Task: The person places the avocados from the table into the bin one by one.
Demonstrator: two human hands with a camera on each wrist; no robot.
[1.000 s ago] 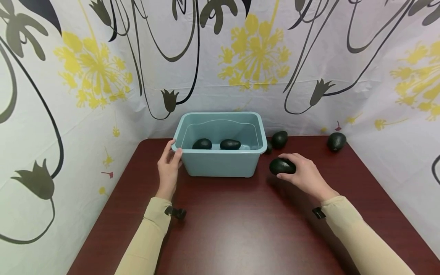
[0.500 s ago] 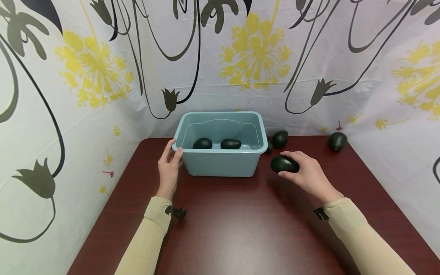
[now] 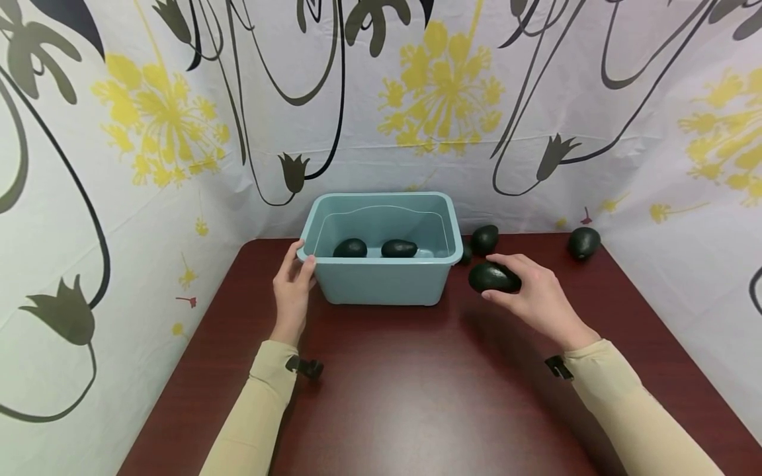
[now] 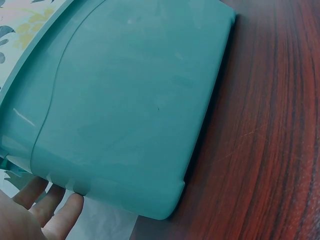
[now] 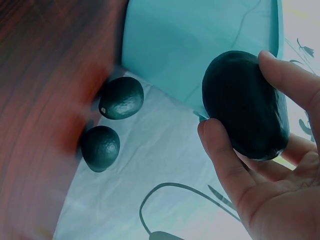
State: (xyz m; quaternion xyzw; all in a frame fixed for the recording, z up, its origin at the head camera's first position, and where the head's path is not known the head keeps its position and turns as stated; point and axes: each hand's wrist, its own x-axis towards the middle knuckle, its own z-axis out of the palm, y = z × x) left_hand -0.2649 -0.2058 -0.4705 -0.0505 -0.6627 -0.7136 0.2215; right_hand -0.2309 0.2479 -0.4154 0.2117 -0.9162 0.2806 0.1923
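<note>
A dark green avocado (image 3: 491,277) is held by my right hand (image 3: 544,301) above the table, right of the blue plastic bin (image 3: 381,284). From the right wrist view, the thumb and fingers wrap the avocado (image 5: 240,105) from its sides, with its broad face showing. My left hand (image 3: 290,297) grips the bin's front left corner, thumb at the front rim and fingers along the left side. In the left wrist view those fingertips (image 4: 75,202) touch the bin wall (image 4: 125,100). Inside the bin lie two avocados, one on the left (image 3: 350,248) and one near the middle (image 3: 399,249).
Behind the bin's right side, one avocado (image 3: 485,239) stands by the back edge, and another (image 3: 465,252) is partly hidden by the bin. A further avocado (image 3: 583,243) lies at the table's back right corner. Patterned cloth (image 3: 369,165) surrounds the dark red table (image 3: 405,383).
My right hand has shifted slightly to the right and up with the avocado. The left hand and the bin have stayed where they were.
</note>
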